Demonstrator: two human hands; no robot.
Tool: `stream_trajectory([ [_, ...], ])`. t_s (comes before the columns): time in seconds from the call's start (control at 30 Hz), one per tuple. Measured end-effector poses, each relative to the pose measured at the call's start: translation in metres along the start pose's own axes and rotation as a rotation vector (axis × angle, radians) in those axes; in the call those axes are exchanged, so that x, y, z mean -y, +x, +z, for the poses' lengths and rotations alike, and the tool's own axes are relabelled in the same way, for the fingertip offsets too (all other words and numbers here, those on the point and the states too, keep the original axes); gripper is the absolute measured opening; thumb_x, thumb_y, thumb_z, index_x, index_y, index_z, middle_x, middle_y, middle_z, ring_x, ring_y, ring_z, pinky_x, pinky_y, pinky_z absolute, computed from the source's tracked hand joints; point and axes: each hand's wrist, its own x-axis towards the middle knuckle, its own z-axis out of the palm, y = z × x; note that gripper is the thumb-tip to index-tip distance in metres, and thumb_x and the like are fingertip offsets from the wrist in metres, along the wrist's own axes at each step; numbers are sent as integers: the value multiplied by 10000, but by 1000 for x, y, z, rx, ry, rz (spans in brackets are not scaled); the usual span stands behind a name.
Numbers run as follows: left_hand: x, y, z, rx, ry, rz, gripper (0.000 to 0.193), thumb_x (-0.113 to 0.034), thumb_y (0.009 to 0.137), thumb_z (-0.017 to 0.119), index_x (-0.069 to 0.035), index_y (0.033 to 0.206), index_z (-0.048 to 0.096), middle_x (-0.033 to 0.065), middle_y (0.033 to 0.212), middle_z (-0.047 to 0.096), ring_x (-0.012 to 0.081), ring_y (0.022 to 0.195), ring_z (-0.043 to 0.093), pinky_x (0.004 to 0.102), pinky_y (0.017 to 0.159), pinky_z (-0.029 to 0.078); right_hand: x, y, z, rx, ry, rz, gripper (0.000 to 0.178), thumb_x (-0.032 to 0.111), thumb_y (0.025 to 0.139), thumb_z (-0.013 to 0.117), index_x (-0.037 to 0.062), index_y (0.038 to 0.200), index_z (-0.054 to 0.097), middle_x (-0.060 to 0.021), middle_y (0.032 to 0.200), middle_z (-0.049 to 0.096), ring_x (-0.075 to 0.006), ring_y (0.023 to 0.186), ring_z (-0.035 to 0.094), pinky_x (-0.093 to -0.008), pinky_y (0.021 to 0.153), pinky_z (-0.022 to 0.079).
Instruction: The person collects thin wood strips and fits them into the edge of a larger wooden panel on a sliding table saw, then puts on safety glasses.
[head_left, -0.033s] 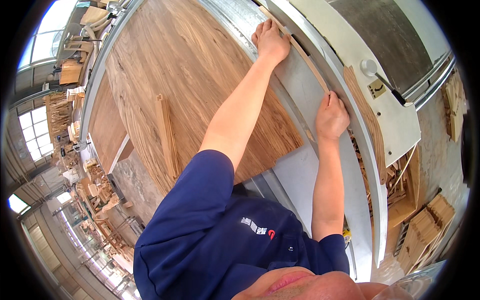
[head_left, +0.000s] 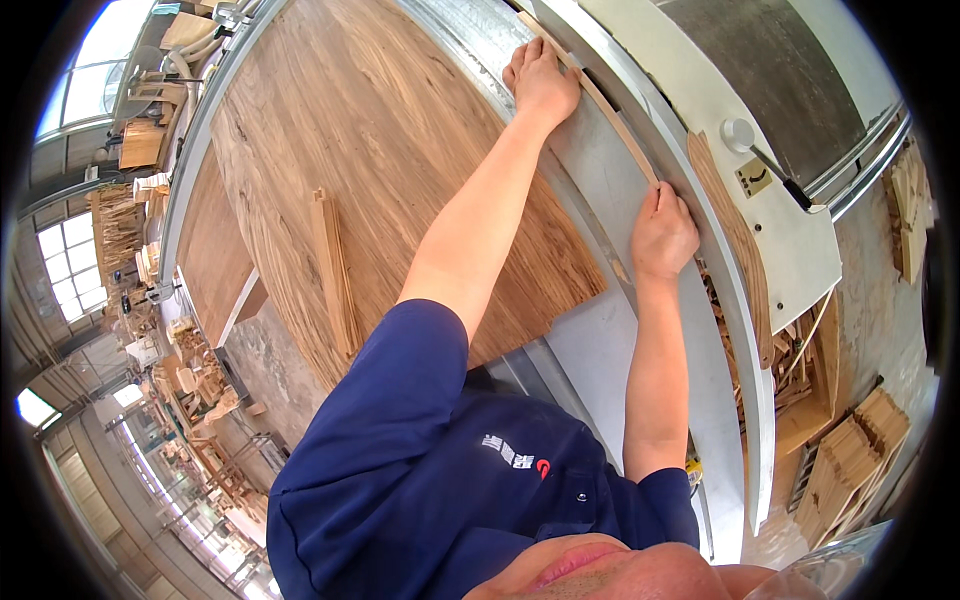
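Nothing shifted since the earlier frame, both hands staying put on the long thin pale wooden strip (head_left: 600, 105). Nearest, right hand (head_left: 662, 232) curled closed round the strip's near end on the grey metal saw table (head_left: 640, 360); farther along, left hand (head_left: 540, 80) pressed flat on its far end. Beside them, large brown grained wooden board (head_left: 380, 160), carrying a narrow wooden offcut (head_left: 335, 270).

We are in a woodworking shop. A large wood panel (head_left: 370, 150) lies on a metal machine counter (head_left: 640, 330). Cut strips (head_left: 335, 270) rest on the panel. Stacks of offcuts (head_left: 850, 460) fill bins beside the machine. More timber piles (head_left: 115, 225) stand along tall factory windows (head_left: 65, 270).
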Motion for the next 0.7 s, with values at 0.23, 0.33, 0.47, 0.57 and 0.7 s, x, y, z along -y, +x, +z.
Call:
stream_trajectory([
  [0.23,3,3,-2,16,8,-1,629,-343,969,627,-87,1520,465,90,1614,407,306,1514,279,472,1207,191,1,3,3,4,51,-11,89,185,923,700,97,934,701,-95,766,683,-321,703,682,-444,601,556],
  [0.33,5,6,-1,18,11,-11,637,-351,967,627,-87,1524,462,100,1617,402,305,1517,276,470,1212,187,3,5,3,12,51,-10,84,182,922,702,98,922,695,-91,769,684,-323,700,679,-446,598,553],
  [0.47,10,11,1,21,17,-4,647,-362,963,627,-87,1525,463,103,1619,401,305,1521,271,465,1215,184,4,7,6,-2,76,-15,102,195,931,692,105,886,673,-90,764,679,-324,697,675,-454,596,547],
  [0.57,14,14,0,22,2,2,653,-368,959,628,-88,1526,463,98,1620,403,303,1521,272,466,1214,187,6,9,7,29,67,-12,120,204,937,684,108,869,661,-90,761,676,-323,698,674,-460,599,546],
  [0.7,13,15,-1,14,-8,4,658,-374,958,626,-90,1528,462,93,1619,406,301,1519,276,465,1214,191,8,10,8,40,67,-6,131,208,938,680,106,860,656,-90,759,675,-323,701,674,-465,603,545],
])
